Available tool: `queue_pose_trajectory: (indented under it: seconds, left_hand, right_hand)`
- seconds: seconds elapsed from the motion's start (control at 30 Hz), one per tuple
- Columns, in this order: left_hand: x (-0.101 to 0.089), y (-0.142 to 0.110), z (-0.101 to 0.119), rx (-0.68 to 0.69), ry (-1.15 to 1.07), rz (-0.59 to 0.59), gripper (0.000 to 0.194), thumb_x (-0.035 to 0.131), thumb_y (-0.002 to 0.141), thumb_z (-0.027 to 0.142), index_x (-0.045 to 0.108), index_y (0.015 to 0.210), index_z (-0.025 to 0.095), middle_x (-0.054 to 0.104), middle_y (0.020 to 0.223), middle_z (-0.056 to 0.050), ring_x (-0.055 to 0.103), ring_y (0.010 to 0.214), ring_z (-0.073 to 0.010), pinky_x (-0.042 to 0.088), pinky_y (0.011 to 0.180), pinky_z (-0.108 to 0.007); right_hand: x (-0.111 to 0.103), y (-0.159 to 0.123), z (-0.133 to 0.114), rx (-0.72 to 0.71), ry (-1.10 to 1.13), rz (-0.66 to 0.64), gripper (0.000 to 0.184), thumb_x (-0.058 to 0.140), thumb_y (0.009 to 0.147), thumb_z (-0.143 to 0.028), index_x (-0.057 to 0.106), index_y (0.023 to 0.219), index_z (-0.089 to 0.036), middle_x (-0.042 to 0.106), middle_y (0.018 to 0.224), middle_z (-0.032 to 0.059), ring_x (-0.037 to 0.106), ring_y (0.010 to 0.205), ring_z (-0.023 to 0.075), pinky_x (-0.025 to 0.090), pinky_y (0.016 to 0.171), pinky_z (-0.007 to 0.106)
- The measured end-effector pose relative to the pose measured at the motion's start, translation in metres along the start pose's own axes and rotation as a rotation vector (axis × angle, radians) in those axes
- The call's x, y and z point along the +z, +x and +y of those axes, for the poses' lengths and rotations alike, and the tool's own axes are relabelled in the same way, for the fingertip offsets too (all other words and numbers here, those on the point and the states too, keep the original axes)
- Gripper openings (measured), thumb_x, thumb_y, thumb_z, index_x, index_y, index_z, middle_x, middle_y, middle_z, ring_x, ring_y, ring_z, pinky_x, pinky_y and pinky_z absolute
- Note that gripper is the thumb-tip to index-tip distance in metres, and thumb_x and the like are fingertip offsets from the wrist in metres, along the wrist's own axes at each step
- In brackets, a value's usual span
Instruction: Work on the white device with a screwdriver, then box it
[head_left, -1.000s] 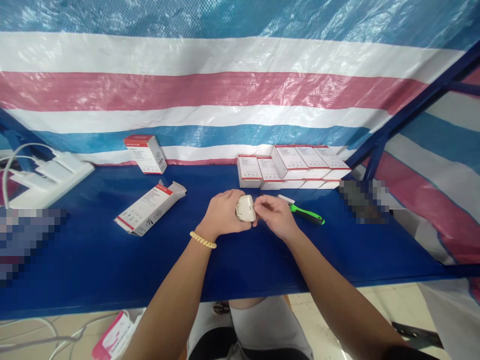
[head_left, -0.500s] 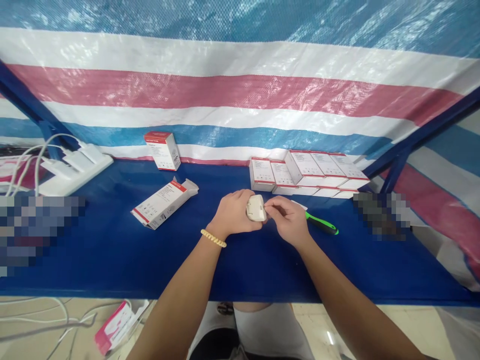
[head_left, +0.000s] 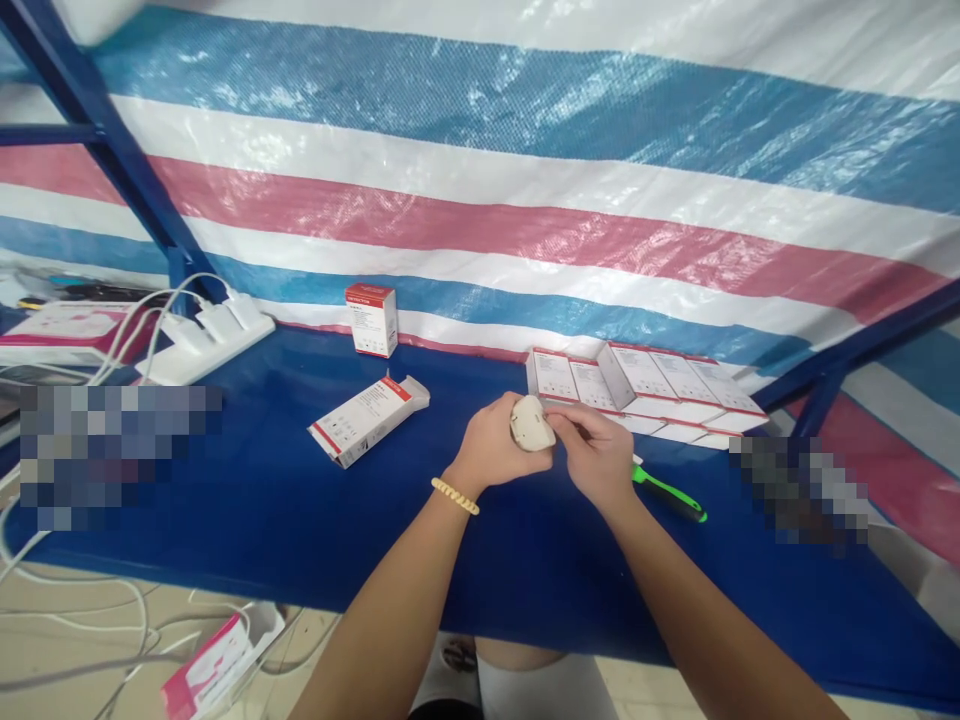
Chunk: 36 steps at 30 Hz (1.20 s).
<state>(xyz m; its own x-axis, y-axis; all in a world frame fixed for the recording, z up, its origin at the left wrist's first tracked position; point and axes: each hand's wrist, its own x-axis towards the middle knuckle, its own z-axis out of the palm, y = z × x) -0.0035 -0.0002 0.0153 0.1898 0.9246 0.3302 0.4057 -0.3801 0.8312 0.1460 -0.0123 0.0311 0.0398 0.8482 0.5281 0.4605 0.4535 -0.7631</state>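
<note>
Left hand (head_left: 491, 445) clenched round small white device (head_left: 532, 424); right hand (head_left: 592, 455) pinches its edge. Likely light, rigid, smooth plastic; best held by sides.

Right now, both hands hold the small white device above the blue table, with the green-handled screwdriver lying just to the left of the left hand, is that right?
Not quite: the head view shows the green-handled screwdriver lying to the right of the right hand, not left of the left hand. Both hands do hold the small white device above the blue table.

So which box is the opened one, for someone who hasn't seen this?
On the blue table, look left of the left hand. The opened box lies flat there alone, its end flap up; the upright box behind it is closed.
</note>
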Motion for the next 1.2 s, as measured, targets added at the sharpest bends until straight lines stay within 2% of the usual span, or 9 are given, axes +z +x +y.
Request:
queue_pose_trajectory:
  seconds: [0.13,0.27,0.37,0.53,0.6,0.7,0.97,1.1,1.2]
  left_hand:
    - [0.000,0.001,-0.004,-0.057,-0.063,0.014,0.039,0.075,0.060,0.033,0.050,0.089,0.022,0.064,0.082,0.003,0.061,0.071,-0.0164,0.045,0.061,-0.027]
    - [-0.001,0.002,-0.007,-0.117,-0.094,0.006,0.043,0.077,0.059,0.034,0.051,0.090,0.022,0.065,0.083,0.003,0.062,0.072,-0.0169,0.045,0.061,-0.028]
    - [-0.005,0.004,-0.012,-0.136,-0.102,0.011,0.043,0.078,0.057,0.032,0.052,0.089,0.022,0.064,0.081,0.003,0.062,0.073,-0.0163,0.045,0.062,-0.027]
    - [-0.013,0.007,-0.020,-0.152,-0.127,0.080,0.042,0.078,0.058,0.031,0.053,0.090,0.021,0.063,0.080,0.004,0.060,0.071,-0.0148,0.046,0.063,-0.026]
    - [-0.016,0.008,-0.022,-0.144,-0.124,0.111,0.043,0.078,0.058,0.031,0.053,0.092,0.021,0.063,0.080,0.004,0.060,0.070,-0.0145,0.046,0.064,-0.027]
    - [-0.018,0.009,-0.024,-0.137,-0.112,0.131,0.044,0.078,0.059,0.031,0.053,0.094,0.021,0.062,0.080,0.004,0.060,0.071,-0.0147,0.046,0.065,-0.027]
    - [-0.018,0.008,-0.029,-0.117,-0.072,0.107,0.044,0.076,0.059,0.031,0.052,0.095,0.021,0.063,0.082,0.003,0.061,0.074,-0.0161,0.047,0.066,-0.028]
    - [-0.016,0.005,-0.028,-0.035,-0.035,0.068,0.045,0.076,0.057,0.028,0.053,0.096,0.021,0.063,0.084,0.002,0.061,0.077,-0.0170,0.048,0.070,-0.029]
    - [-0.016,0.004,-0.027,0.014,-0.014,0.042,0.047,0.075,0.056,0.028,0.054,0.098,0.021,0.063,0.086,0.002,0.061,0.077,-0.0169,0.048,0.070,-0.030]
  right_hand:
    - [0.009,0.001,-0.002,-0.003,-0.014,0.030,0.020,0.061,0.086,-0.039,0.074,0.085,-0.023,0.075,0.085,0.0032,0.070,0.081,0.0199,0.056,0.073,0.034]
    - [-0.004,0.001,0.004,0.038,-0.034,0.064,0.032,0.049,0.092,-0.045,0.071,0.095,-0.021,0.072,0.080,0.0040,0.063,0.060,0.0157,0.052,0.058,0.031]
    - [-0.044,-0.003,0.025,0.064,-0.335,0.069,0.029,0.059,0.083,-0.048,0.069,0.093,-0.022,0.071,0.083,0.0061,0.064,0.067,0.0189,0.053,0.064,0.034]
    - [-0.130,-0.030,0.083,0.249,-0.885,-0.201,0.054,0.065,0.061,-0.063,0.067,0.091,-0.017,0.071,0.093,0.0156,0.066,0.092,0.0358,0.052,0.084,0.052]
    - [-0.152,-0.043,0.099,0.351,-0.911,-0.350,0.057,0.066,0.057,-0.066,0.068,0.086,-0.017,0.072,0.088,0.0162,0.067,0.089,0.0370,0.053,0.082,0.053]
    - [-0.166,-0.058,0.105,0.333,-0.813,-0.373,0.052,0.058,0.065,-0.068,0.068,0.083,-0.019,0.072,0.092,0.0157,0.068,0.089,0.0355,0.053,0.083,0.052]
    - [-0.161,-0.022,0.053,0.483,-0.176,-0.070,0.043,0.071,0.066,-0.062,0.063,0.091,-0.028,0.069,0.077,0.0194,0.059,0.051,0.0224,0.046,0.051,0.043]
    - [-0.130,0.024,-0.001,0.275,0.113,0.262,0.033,0.071,0.071,-0.048,0.055,0.087,-0.023,0.060,0.063,0.0110,0.061,0.048,0.0210,0.034,0.039,0.033]
    - [-0.108,0.049,-0.035,0.148,0.202,0.242,0.016,0.067,0.071,-0.031,0.058,0.076,-0.019,0.057,0.052,0.0053,0.061,0.043,0.0197,0.037,0.037,0.030]
